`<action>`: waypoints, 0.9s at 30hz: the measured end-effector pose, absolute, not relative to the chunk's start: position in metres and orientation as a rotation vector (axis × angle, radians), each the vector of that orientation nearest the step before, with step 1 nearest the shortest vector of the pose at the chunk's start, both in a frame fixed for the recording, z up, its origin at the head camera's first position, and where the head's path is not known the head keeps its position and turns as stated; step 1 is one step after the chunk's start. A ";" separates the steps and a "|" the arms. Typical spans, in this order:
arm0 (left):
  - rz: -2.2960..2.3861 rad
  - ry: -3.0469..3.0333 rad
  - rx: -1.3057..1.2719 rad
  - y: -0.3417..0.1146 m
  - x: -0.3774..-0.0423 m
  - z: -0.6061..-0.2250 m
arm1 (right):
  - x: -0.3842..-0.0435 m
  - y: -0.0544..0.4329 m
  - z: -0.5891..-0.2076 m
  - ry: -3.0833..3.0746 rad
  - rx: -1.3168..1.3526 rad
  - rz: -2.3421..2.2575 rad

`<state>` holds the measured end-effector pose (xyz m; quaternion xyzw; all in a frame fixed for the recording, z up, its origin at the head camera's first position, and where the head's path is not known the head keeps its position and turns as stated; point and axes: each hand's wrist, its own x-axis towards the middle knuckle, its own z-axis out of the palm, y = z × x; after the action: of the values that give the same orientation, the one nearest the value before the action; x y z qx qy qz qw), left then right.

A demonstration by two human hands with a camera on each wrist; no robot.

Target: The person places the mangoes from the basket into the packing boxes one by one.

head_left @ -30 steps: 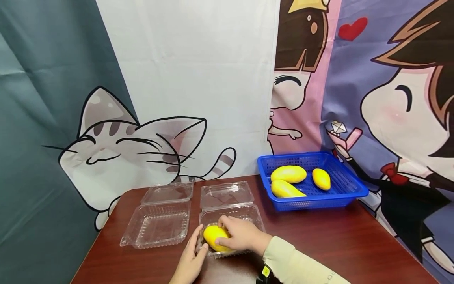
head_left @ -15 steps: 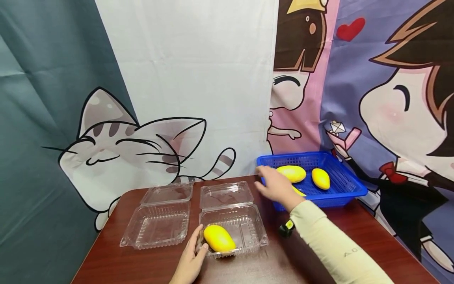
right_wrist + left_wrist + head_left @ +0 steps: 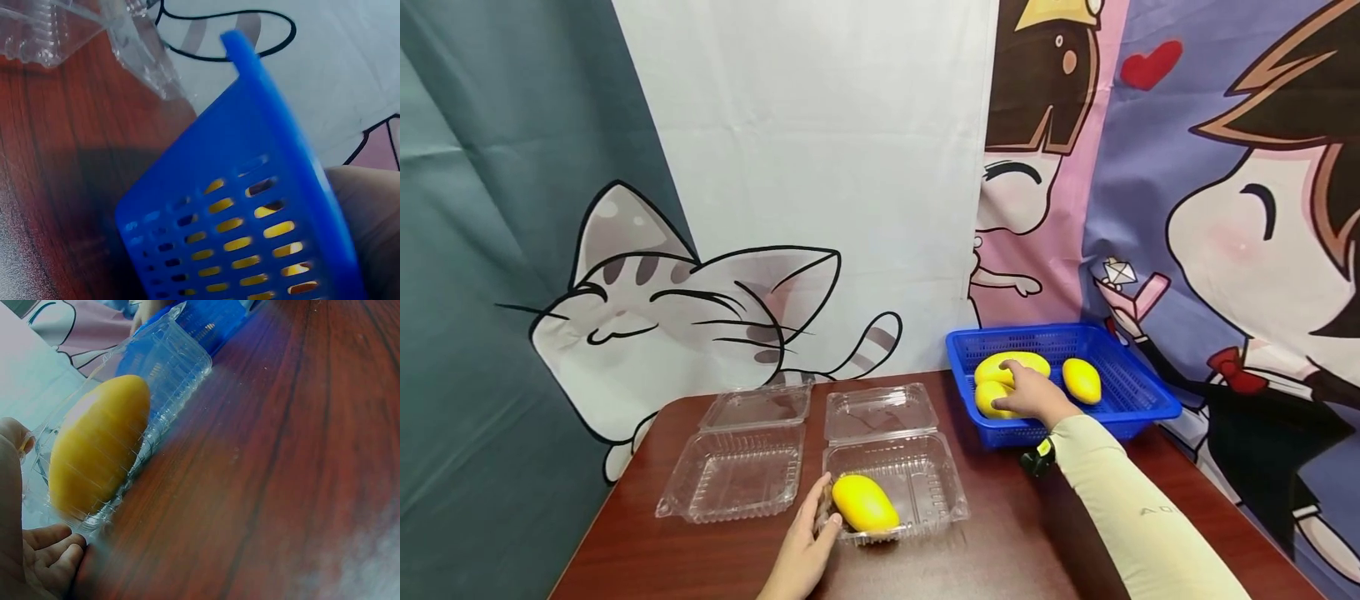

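Observation:
My left hand (image 3: 805, 546) holds the near left corner of an open clear plastic container (image 3: 951, 500), with thumb and fingers about the corner. Inside it, at that corner, lies a yellow mango (image 3: 865, 504); the left wrist view shows this mango (image 3: 100, 447) through the clear wall. My right hand (image 3: 1037, 396) is inside the blue basket (image 3: 1120, 421), its thumb and fingers around the front left mango (image 3: 988, 400). In the right wrist view the basket wall (image 3: 187, 169) hides most of that grip; only part of the hand (image 3: 369, 200) shows behind the rim.
Another open clear container (image 3: 745, 471) stands on the left of the brown table (image 3: 1015, 525). Both lids are folded back toward the printed cloth (image 3: 850, 167). In the basket lie a back mango (image 3: 1026, 363) and a right-hand mango (image 3: 1082, 381).
My right hand has let go of the mango in the container and moved up and right into the blue basket, onto another mango. The left hand has stayed at the container's corner.

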<state>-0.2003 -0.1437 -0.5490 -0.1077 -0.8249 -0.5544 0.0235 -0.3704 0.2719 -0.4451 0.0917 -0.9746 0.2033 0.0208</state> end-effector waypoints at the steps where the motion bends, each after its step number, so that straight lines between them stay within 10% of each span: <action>1: -1.716 -2.554 -0.331 -0.143 -0.201 -0.549 | -0.371 0.272 -0.447 -3.038 0.274 0.634; 27: -1.702 -2.559 -0.331 -0.143 -0.201 -0.550 | -0.379 0.269 -0.446 -2.992 0.214 0.512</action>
<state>-0.2007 -0.1433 -0.5505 -0.1069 -0.8275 -0.5506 0.0253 -0.3794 0.2687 -0.4460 0.0702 -0.9820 0.1681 0.0495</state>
